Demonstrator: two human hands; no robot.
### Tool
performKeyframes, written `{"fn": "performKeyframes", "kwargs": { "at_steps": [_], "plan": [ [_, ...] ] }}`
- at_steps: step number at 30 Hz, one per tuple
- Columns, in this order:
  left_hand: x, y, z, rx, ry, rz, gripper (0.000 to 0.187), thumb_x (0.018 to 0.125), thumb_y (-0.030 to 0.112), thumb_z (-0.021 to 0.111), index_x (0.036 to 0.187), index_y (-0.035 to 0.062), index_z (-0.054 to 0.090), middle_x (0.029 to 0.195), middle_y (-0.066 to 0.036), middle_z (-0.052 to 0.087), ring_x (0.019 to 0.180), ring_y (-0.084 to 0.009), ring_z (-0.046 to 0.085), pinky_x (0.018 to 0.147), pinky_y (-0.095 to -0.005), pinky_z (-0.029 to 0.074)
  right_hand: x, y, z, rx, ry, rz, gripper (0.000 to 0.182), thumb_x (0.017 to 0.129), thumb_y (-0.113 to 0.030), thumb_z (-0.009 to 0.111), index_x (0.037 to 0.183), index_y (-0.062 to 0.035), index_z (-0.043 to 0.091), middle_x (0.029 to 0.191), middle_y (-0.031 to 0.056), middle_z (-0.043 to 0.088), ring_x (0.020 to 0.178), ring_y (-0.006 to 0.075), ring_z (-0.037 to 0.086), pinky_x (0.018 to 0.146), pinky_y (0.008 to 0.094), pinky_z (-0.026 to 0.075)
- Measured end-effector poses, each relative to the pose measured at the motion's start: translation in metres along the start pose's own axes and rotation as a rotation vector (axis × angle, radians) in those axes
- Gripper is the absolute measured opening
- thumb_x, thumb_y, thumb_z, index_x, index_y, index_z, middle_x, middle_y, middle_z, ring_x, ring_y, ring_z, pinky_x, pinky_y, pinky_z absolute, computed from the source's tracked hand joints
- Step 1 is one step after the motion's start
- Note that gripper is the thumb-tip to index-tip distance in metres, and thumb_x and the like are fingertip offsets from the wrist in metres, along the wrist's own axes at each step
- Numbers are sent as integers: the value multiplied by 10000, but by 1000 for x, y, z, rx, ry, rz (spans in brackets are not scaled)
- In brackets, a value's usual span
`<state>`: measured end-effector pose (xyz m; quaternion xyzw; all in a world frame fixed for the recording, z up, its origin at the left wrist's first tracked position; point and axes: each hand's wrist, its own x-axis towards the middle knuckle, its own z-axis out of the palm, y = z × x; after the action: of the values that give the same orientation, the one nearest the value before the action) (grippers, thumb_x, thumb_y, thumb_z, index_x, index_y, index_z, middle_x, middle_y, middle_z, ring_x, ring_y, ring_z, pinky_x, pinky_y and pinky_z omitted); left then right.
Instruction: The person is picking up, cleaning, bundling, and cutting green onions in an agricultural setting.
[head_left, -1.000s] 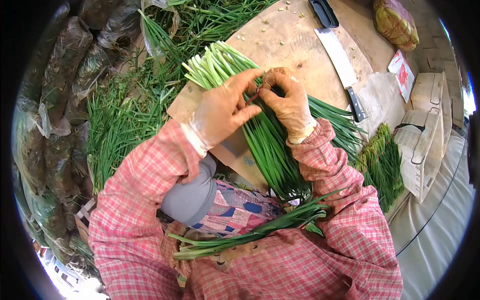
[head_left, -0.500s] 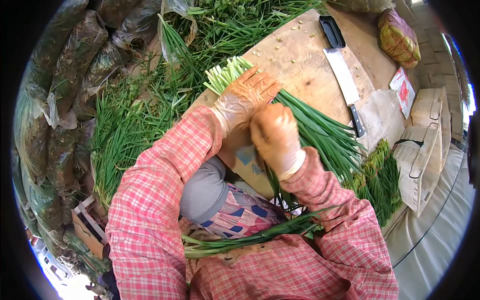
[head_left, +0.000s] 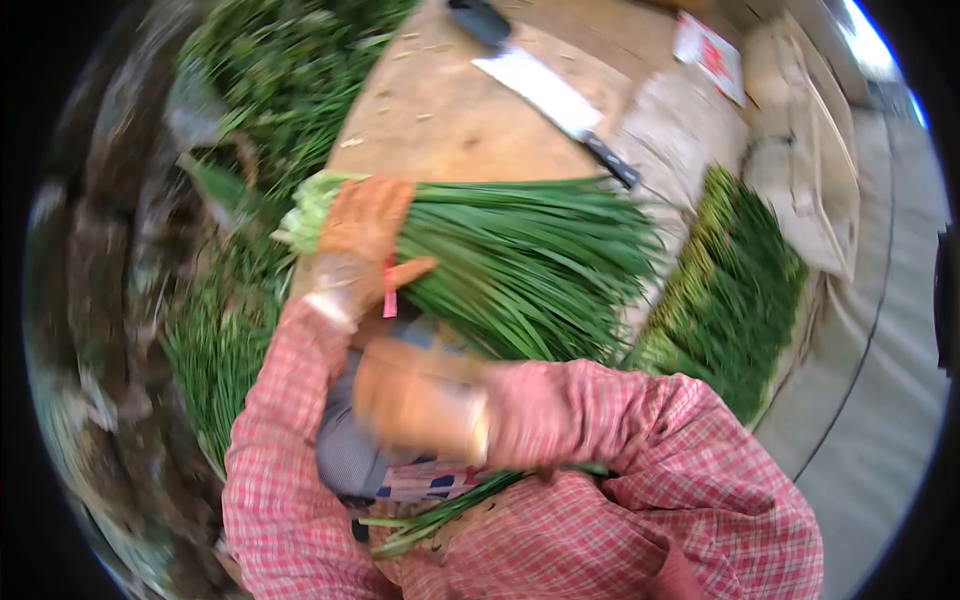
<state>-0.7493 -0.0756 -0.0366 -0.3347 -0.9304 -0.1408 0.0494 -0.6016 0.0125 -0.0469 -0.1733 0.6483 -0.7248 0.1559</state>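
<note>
My left hand [head_left: 365,235], in an orange-stained glove, grips a thick bundle of garlic chives [head_left: 530,235] close to its pale cut ends, with the fingers laid across the top. The bundle lies on a wooden board [head_left: 480,135], its green leaves pointing right. A narrow red strip [head_left: 390,290] hangs down beside my left thumb. My right hand [head_left: 415,395], gloved too, is below the bundle and above my lap. Motion smears its fingers, so whether it holds anything is hidden. Some loose chives [head_left: 440,520] lie across my lap.
A cleaver [head_left: 545,90] lies on the board beyond the bundle, near a black tray [head_left: 480,22]. More tied chives [head_left: 730,290] are stacked at right beside a pale plastic crate [head_left: 800,150]. Loose greens [head_left: 290,80] heap up at left, next to filled plastic bags [head_left: 130,130].
My view has shifted and turned, so the bundle now lies nearly level. My right hand has left the bundle and come down towards my lap. A red strip now shows at my left hand.
</note>
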Motion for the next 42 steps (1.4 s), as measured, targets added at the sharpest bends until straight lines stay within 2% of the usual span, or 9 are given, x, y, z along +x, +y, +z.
{"fn": "performKeyframes", "kwargs": {
  "at_steps": [3,6,12,20,27,36,38,39,42],
  "plan": [
    [8,9,-10,0,-60,40,707,719,432,629,1246,10,420,1242,-181,444,1175,-344,392,1030,-445,259,-9,-46,-12,655,8,643,178,801,-143,618,772,-27,487,620,69,569,518,147,566,451,254,443],
    [28,11,-18,-86,-165,-33,583,760,409,604,1171,13,484,1185,-214,462,1125,-351,415,980,-460,287,-18,5,-28,932,340,970,521,803,-307,646,1163,18,454,1042,143,556,933,214,561,757,325,476],
    [85,21,23,-143,-423,-84,531,811,475,529,1118,42,543,1086,-194,557,1018,-352,526,875,-406,408,-13,33,-33,1311,338,542,614,832,-453,564,1237,-17,414,1275,132,442,1225,248,361,1046,413,254],
    [17,5,-27,-524,-917,-360,517,868,483,450,1165,71,546,1067,-213,578,1026,-341,537,870,-386,410,-15,18,-29,1399,484,353,584,794,-257,673,1287,-126,388,1271,34,451,1178,201,393,1013,409,302],
    [-71,47,-119,-564,-134,-383,1031,499,366,846,1309,26,306,1204,-170,502,1081,-292,531,911,-358,402,5,3,-35,617,170,110,352,812,-117,641,1141,-44,539,1119,71,563,988,175,543,873,296,441],
    [-57,61,-142,-1473,872,-221,497,559,53,825,991,-9,588,887,-74,637,827,-161,604,758,-282,496,87,-194,-50,90,-16,-349,314,645,5,748,913,14,585,849,53,614,736,136,590,629,267,504],
    [-54,79,-166,-1464,645,-400,464,604,20,791,1013,21,572,906,-57,634,826,-143,598,774,-266,485,81,-198,-68,-44,-152,-144,320,720,-93,719,996,5,591,910,36,609,822,141,585,725,276,487],
    [-58,67,-144,-1398,598,-334,453,621,27,781,1023,16,574,919,-62,632,833,-149,598,780,-277,488,81,-179,-82,-531,-156,-493,325,736,-137,708,1011,-5,596,972,25,599,887,150,571,776,295,470],
    [-68,36,-83,-1590,434,-230,390,680,57,749,1031,3,589,946,-75,631,850,-163,601,787,-297,498,86,-140,-94,-368,-110,-468,352,705,-116,717,1015,-1,596,980,40,602,888,165,571,790,303,468]
  ]
}}
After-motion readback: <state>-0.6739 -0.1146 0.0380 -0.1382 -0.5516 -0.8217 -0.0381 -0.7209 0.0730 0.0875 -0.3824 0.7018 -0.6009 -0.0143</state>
